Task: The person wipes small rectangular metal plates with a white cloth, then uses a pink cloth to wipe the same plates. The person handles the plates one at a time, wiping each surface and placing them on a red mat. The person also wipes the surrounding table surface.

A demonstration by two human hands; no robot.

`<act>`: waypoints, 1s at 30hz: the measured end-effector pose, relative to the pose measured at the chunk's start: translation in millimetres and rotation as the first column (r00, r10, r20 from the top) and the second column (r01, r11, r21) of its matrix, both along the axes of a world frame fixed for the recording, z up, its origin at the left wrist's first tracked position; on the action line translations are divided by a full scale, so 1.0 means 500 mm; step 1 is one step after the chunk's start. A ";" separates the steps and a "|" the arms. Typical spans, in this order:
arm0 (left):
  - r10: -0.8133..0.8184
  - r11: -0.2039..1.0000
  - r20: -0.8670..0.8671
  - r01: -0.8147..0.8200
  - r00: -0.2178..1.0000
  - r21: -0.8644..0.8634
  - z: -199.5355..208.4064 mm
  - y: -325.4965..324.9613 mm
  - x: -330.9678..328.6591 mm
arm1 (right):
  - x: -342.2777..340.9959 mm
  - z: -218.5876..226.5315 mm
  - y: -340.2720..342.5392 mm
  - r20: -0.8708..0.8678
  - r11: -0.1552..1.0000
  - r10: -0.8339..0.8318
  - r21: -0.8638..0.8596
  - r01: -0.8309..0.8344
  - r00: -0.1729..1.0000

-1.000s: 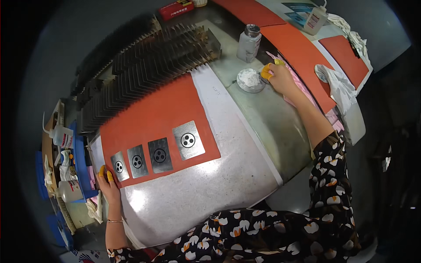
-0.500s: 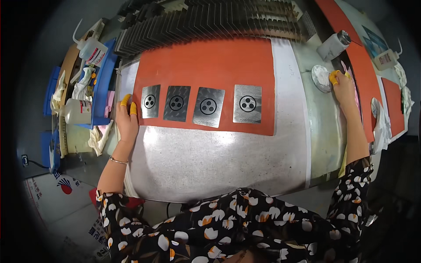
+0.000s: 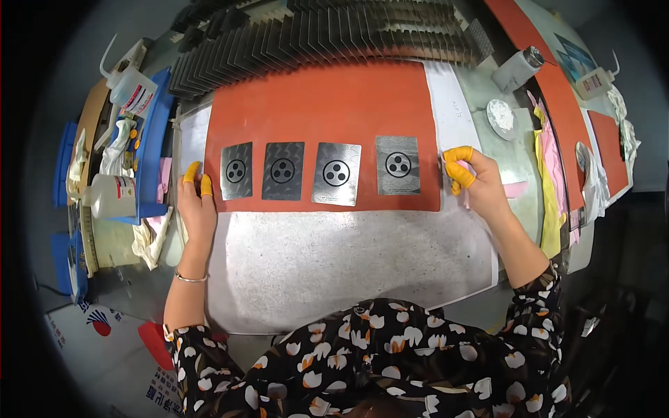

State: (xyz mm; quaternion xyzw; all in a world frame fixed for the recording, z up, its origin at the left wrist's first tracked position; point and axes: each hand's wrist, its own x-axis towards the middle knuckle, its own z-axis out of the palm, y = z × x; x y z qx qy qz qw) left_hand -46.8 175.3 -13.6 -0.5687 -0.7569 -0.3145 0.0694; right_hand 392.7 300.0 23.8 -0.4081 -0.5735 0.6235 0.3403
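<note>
Several metallic grey cards lie in a row on an orange mat (image 3: pixel 313 97). They include a leftmost card (image 3: pixel 235 188), a darker card (image 3: pixel 282 187), a shinier card (image 3: pixel 336 194) and a rightmost card (image 3: pixel 397 184), each with a dark round emblem. My left hand (image 3: pixel 196 205) rests at the mat's left edge with yellow finger cots on and its fingers apart, holding nothing. Beside the mat's right edge, my right hand (image 3: pixel 477 182), also in yellow finger cots, has its fingers curled together on a pink cloth (image 3: pixel 516 189). Most of that cloth is hidden by the hand.
Dark plates (image 3: pixel 279 52) stand in a rack along the back. A dish of white material (image 3: pixel 500 118) and a metal bottle (image 3: pixel 517 70) are at right. Yellow and pink cloths (image 3: pixel 550 188) hang nearby. Left are a blue tray (image 3: pixel 150 153) and squeeze bottles (image 3: pixel 134 90).
My right hand has come from the white dish leftward to the mat's right edge, and pink cloth now shows around it. The left hand stays at the mat's left edge.
</note>
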 end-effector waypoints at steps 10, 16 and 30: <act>0.011 1.000 -0.024 -0.011 1.000 0.005 0.013 -0.019 0.019 | -0.043 0.000 -0.041 0.033 0.998 -0.048 -0.038 0.049 0.998; 0.067 0.995 0.122 -0.056 0.990 -0.087 0.029 -0.025 0.010 | -0.095 0.043 -0.018 0.430 0.838 0.000 0.492 -0.234 0.903; -0.009 0.999 -0.034 0.008 0.999 -0.052 -0.015 -0.012 -0.015 | -0.202 -0.008 -0.073 0.696 0.616 -0.103 0.606 -0.503 0.711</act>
